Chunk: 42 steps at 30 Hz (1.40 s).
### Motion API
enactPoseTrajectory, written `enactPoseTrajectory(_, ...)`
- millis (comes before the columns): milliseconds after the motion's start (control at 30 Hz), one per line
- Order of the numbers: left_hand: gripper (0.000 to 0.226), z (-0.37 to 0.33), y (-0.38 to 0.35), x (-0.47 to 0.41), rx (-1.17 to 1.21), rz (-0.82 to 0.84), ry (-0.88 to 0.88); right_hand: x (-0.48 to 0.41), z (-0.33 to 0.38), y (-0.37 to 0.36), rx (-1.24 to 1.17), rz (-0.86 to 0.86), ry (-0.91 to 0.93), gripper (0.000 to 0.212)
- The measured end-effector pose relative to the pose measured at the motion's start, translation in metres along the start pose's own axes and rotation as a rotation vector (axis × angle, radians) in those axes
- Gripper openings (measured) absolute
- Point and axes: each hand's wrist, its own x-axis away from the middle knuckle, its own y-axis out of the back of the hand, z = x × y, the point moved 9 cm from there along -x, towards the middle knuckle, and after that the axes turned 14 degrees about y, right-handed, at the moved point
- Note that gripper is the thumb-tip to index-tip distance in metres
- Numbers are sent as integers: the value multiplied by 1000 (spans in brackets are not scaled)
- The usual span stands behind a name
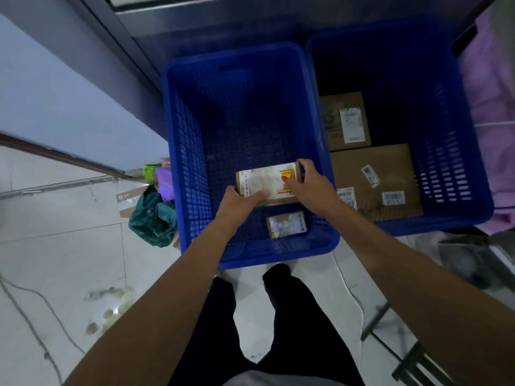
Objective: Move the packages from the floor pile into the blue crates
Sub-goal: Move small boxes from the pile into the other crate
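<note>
Two blue crates stand side by side on the floor. Over the left crate [184,151] I hold a small cardboard package [267,181] with a white label and a yellow-red sticker. My left hand [241,203] grips its left end, and my right hand [309,183] grips its right end. Below it, a smaller labelled package [287,225] lies on the left crate's floor near the front wall. The right crate [457,151] holds two brown boxes: a big one [376,179] at the front and a smaller one [345,121] behind it.
A green bag [152,215], a purple bag [164,182] and flat cardboard lie on the tiled floor left of the left crate. A wall runs along the left. Pink fabric [490,107] hangs at the right. A dark metal frame [404,344] stands at lower right; a cable [36,324] trails at lower left.
</note>
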Motion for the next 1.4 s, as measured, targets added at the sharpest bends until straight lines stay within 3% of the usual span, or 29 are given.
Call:
enactPoseTrajectory(67,93,0,-1,-14,-40,-15,30,-14,-4,-9,39,32,-6,64)
enactPoseTrajectory(233,93,2,-7,-72,-117,-2,34,-53,-33,-35,88,71,-104,75)
enactPoseTrajectory(467,45,20,-35,-159,-11,71,134,-116,-74,-65,349,60,-74,55)
enactPoseTrajectory(667,60,66,-75,-229,-49,94,240,-157,-152,-124,475,288,-186,58)
enactPoseTrajectory(767,44,86,-103,-251,-91,129,256,-158,-186,-148,505,344,-256,59)
enactPoseTrajectory(933,42,102,-138,-265,-126,150,279,-158,-209,-166,805,409,-139,55)
enactPoseTrajectory(1033,46,103,-142,-269,-98,150,314,-164,-212,-177,748,393,-76,51)
enactPoseTrajectory(1167,47,99,-135,-270,-178,154,311,-169,-201,-181,647,426,-55,59)
enactPoseTrajectory(1267,26,100,-130,-271,-157,166,287,-166,-191,-180,594,468,-32,66)
enactPoseTrajectory(1400,20,106,-127,-267,-70,192,290,-164,-186,-177,589,509,-3,74)
